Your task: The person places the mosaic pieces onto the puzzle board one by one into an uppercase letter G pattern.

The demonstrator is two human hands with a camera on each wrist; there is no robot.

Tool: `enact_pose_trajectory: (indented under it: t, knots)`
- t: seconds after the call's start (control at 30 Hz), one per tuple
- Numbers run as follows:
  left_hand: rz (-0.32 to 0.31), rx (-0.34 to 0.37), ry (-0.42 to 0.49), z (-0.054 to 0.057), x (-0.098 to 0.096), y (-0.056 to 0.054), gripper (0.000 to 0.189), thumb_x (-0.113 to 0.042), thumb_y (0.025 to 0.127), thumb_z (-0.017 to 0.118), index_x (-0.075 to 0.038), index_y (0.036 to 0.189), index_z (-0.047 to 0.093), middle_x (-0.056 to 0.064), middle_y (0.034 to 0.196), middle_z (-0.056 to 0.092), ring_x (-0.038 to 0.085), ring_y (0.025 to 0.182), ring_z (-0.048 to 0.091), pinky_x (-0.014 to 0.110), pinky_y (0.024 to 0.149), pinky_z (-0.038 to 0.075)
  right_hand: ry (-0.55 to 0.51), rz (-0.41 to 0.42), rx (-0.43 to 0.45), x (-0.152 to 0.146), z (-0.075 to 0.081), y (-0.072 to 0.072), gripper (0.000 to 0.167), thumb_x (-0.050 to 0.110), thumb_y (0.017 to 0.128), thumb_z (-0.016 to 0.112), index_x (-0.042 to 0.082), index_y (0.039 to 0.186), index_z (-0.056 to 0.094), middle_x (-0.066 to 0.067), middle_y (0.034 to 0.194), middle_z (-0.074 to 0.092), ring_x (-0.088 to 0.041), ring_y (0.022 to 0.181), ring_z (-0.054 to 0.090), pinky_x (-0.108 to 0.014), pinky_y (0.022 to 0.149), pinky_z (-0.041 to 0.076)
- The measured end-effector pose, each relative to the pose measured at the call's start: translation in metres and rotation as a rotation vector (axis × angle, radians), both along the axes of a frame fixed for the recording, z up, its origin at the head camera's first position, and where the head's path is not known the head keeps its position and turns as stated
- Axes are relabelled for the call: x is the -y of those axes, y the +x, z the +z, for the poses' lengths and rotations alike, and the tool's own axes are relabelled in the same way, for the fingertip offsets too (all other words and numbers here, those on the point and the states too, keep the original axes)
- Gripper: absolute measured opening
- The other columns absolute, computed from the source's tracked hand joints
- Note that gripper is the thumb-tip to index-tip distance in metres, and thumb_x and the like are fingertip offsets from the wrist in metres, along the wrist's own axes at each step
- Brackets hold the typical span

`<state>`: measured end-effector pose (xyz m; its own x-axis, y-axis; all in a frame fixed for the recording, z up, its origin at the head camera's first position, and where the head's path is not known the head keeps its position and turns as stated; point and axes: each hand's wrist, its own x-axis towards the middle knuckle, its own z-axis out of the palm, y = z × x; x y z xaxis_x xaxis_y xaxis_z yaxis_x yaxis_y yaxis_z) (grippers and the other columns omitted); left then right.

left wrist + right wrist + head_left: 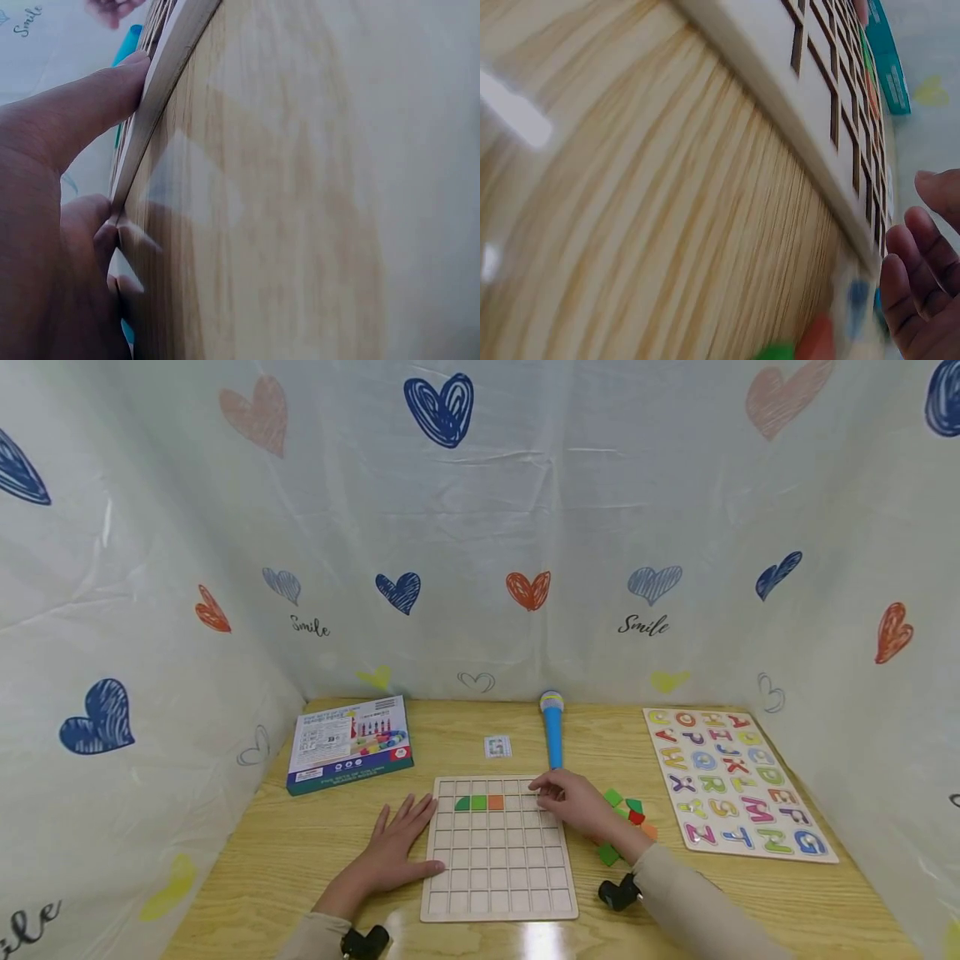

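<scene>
A wooden grid board (499,906) lies in front of me in the head view. In its second row sit a green rounded tile (462,803), a green square tile (479,803) and an orange square tile (496,802). My left hand (392,850) rests at the board's left edge with fingers spread, thumb tip and fingertips against the rim. Over the upper right corner of the board hovers my right hand (573,803), its fingers loosely bent. The right wrist view shows no piece between the thumb and fingers (911,304).
Loose coloured tiles (613,797) lie partly under my right forearm. A blue toy microphone (552,735) stands behind the board, beside a small printed card (497,746). At the back left is a game box (350,743); on the right, an alphabet puzzle board (738,785).
</scene>
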<state>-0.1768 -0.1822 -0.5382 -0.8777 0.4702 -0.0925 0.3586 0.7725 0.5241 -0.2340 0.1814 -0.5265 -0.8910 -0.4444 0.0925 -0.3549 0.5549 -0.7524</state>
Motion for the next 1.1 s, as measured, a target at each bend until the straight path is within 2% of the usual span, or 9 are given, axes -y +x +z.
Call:
enact_pose_trajectory:
  t: [0.4,0.6,0.8,1.1]
  knots:
    - [0.001,-0.005,-0.002,-0.001,0.001,0.0,0.097,-0.062,0.09,0.065,-0.013,0.163,0.024,0.006,0.169,0.02,0.037,0.156,0.006,0.063,0.12,-0.007,0.068,-0.167,-0.046,-0.078,0.002,0.018,0.022,0.009,0.097,0.069,0.007,0.119,0.072,0.004,0.097,0.064,-0.009,0.085,0.059,-0.027,0.073,0.051]
    - [-0.003,-0.005,-0.002,-0.002,0.001,0.0,0.097,-0.062,0.09,0.064,-0.013,0.163,0.024,0.005,0.17,0.018,0.036,0.156,0.005,0.063,0.12,-0.007,0.134,-0.283,-0.059,-0.11,-0.002,0.026,0.022,0.011,0.096,0.071,0.008,0.117,0.073,-0.002,0.104,0.065,-0.017,0.091,0.063,-0.035,0.079,0.054]
    - [0.002,-0.002,-0.003,-0.002,0.0,-0.001,0.098,-0.064,0.09,0.064,-0.013,0.163,0.024,0.005,0.17,0.019,0.036,0.156,0.005,0.063,0.12,-0.008,0.222,-0.316,-0.056,-0.124,-0.003,0.032,0.017,0.012,0.094,0.072,0.008,0.111,0.075,-0.001,0.096,0.064,-0.015,0.084,0.058,-0.034,0.074,0.052]
    - [0.009,-0.004,-0.003,-0.003,0.0,-0.001,0.098,-0.064,0.089,0.065,-0.015,0.163,0.024,0.004,0.17,0.018,0.036,0.156,0.005,0.063,0.12,-0.008,0.208,-0.33,0.045,-0.124,0.0,0.03,0.013,0.01,0.096,0.07,0.004,0.108,0.07,0.0,0.092,0.065,-0.014,0.082,0.058,-0.032,0.071,0.05]
